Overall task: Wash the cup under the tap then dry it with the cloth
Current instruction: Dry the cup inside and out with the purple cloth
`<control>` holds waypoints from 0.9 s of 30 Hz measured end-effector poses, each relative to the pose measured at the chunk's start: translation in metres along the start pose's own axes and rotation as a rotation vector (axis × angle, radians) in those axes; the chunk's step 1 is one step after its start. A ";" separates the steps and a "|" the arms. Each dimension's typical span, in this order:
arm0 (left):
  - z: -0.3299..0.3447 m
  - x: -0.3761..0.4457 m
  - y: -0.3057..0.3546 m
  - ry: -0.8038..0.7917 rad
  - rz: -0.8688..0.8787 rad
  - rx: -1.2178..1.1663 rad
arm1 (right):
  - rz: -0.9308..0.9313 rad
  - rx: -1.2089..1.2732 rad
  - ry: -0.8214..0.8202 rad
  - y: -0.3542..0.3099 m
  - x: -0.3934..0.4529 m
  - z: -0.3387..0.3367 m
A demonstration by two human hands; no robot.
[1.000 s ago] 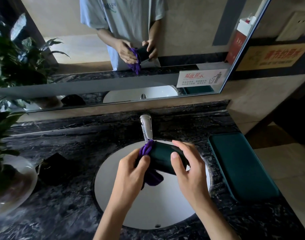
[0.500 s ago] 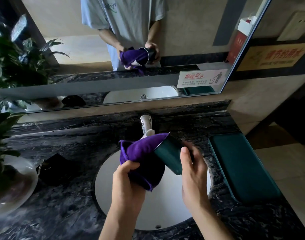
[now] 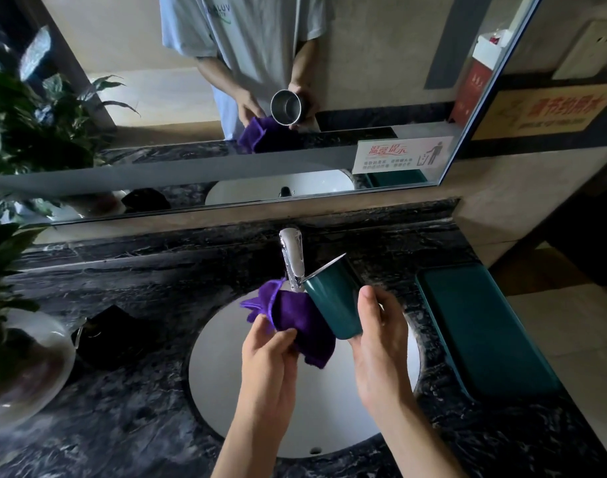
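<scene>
A dark green cup (image 3: pixel 333 298) with a shiny metal inside is tilted over the white basin (image 3: pixel 329 408), its mouth pointing away from me toward the mirror. My right hand (image 3: pixel 381 336) grips it near its base. My left hand (image 3: pixel 271 357) holds a bunched purple cloth (image 3: pixel 295 315) just left of the cup, touching its side. The chrome tap (image 3: pixel 292 257) stands right behind the cloth and the cup's rim. No water is visibly running.
A dark marble counter (image 3: pixel 129 391) surrounds the basin. A dark green tray (image 3: pixel 481 326) lies at the right. A potted plant in a glass bowl (image 3: pixel 19 357) and a small black object (image 3: pixel 112 336) sit at the left. A mirror (image 3: pixel 226 98) covers the wall behind.
The cloth has come out of the cup's mouth and now sits beside the cup. The cup has turned so that its mouth faces the mirror.
</scene>
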State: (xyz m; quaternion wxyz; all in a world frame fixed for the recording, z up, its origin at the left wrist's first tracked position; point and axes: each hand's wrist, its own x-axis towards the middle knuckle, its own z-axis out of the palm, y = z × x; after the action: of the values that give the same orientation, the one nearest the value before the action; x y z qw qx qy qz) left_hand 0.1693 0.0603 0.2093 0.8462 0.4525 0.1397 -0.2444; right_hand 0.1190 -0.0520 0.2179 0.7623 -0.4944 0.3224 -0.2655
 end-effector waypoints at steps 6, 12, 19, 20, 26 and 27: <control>-0.006 0.004 0.001 -0.118 -0.054 -0.024 | -0.025 -0.060 0.013 0.007 0.002 -0.005; -0.010 0.002 0.007 -0.208 -0.166 -0.142 | 0.097 -0.136 -0.082 0.004 0.004 -0.013; 0.012 0.007 -0.006 0.116 -0.048 0.125 | 0.024 -0.255 -0.247 0.004 0.002 -0.011; 0.011 0.007 -0.008 0.137 -0.031 0.166 | -0.001 -0.271 -0.282 0.005 0.001 -0.010; 0.019 0.001 -0.008 0.115 -0.089 0.176 | -0.101 -0.361 -0.342 0.014 -0.006 -0.007; 0.019 0.001 -0.008 0.075 -0.136 0.148 | -0.112 -0.369 -0.322 0.016 -0.007 -0.006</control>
State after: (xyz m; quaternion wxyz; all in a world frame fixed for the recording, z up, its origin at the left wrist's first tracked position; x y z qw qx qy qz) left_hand 0.1659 0.0408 0.2140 0.7859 0.5122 0.1833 -0.2940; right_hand 0.1107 -0.0446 0.2031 0.6848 -0.6781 0.2120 -0.1621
